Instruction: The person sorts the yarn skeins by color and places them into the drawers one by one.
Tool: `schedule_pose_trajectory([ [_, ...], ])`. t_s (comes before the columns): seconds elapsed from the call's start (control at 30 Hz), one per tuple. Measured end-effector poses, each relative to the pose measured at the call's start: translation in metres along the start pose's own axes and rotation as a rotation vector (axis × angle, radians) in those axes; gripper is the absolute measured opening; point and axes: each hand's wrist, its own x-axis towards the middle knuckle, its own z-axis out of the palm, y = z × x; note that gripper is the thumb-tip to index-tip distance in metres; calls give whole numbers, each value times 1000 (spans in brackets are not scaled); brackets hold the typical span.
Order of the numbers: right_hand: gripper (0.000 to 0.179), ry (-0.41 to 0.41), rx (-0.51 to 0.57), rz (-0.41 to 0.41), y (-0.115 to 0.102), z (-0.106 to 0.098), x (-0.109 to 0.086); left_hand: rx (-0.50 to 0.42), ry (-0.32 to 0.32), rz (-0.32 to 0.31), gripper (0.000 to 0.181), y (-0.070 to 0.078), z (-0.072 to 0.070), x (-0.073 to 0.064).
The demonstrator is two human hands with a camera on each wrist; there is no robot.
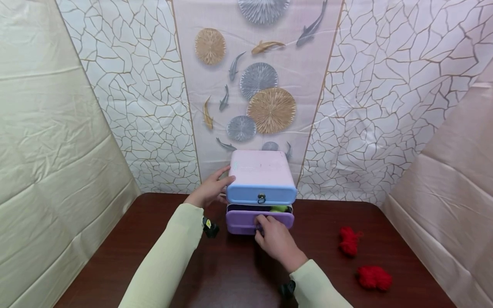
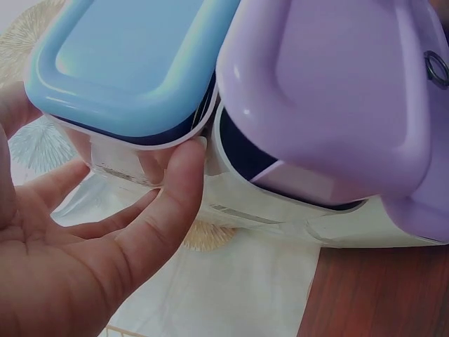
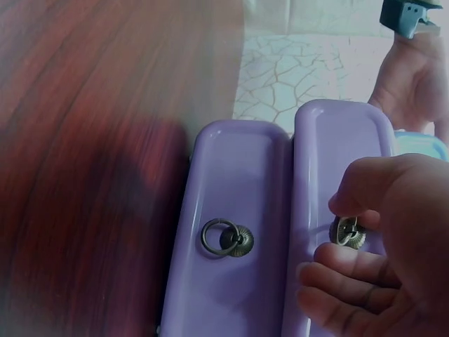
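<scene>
Far centre, I see purple drawer front [image 1: 239, 221] facing near, long axis left–right; right hand's [image 1: 278, 240] fingers clasp its ring [image 3: 342, 232], left hand's [image 1: 209, 188] spread.

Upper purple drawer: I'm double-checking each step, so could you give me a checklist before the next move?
1. Left hand touching the cabinet: ok, at its side.
2. Upper purple drawer pulled out: ok, partly.
3. Right hand firmly gripping the ring pull: cannot tell; fingers are around it.
4. Contents identifiable: cannot tell; something yellow-green shows.
5. Red bundles clear of the drawer: ok, apart on the table.
</scene>
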Motion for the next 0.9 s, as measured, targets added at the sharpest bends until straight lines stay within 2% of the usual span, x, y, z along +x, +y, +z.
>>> schedule_pose_trajectory([
  [0.57,17,-18,-24,44,6,4,16,4,21,-2,62,2,2,-3],
  [0.9,18,-31,-25,69,7,6,22,-26,21,-10,62,3,2,-2],
])
